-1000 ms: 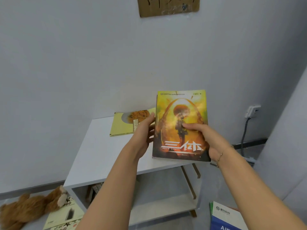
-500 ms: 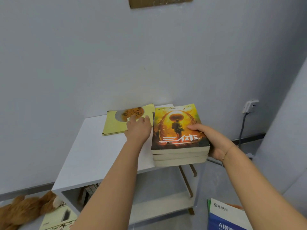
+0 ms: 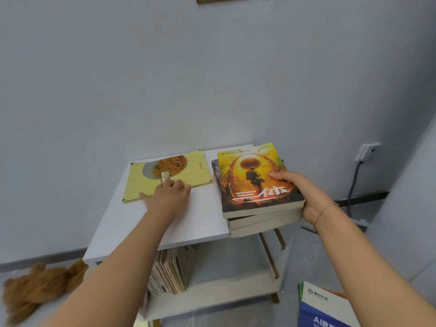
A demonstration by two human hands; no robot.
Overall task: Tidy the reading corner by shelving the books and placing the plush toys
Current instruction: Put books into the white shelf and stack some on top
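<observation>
Nearest, on the floor at lower right, a blue-and-white booklet is seen, partly cut off by the frame edge. At lower left a brown plush toy lies on the floor beside the front left corner of the white bench. Under the bench top, a row of thin books is stood upright on the left part of the lower shelf; the right part of that shelf is left bare.

On the bench top, a stack of 3 books is set at the front right corner, its near and right edges overhanging the bench edge. The stack is grasped by the right hand, thumb laid on the yellow-orange cover of the top book, fingers hidden beneath. The left hand is laid flat, released, its fingertips touching the near edge of a thin pale-yellow book lying flat at the back left. A strip of bare white top is left between that book and the stack, and a wider bare area toward the front.

Behind, the grey wall meets the bench's rear edge. A wall socket with a cable is seen at far right.
</observation>
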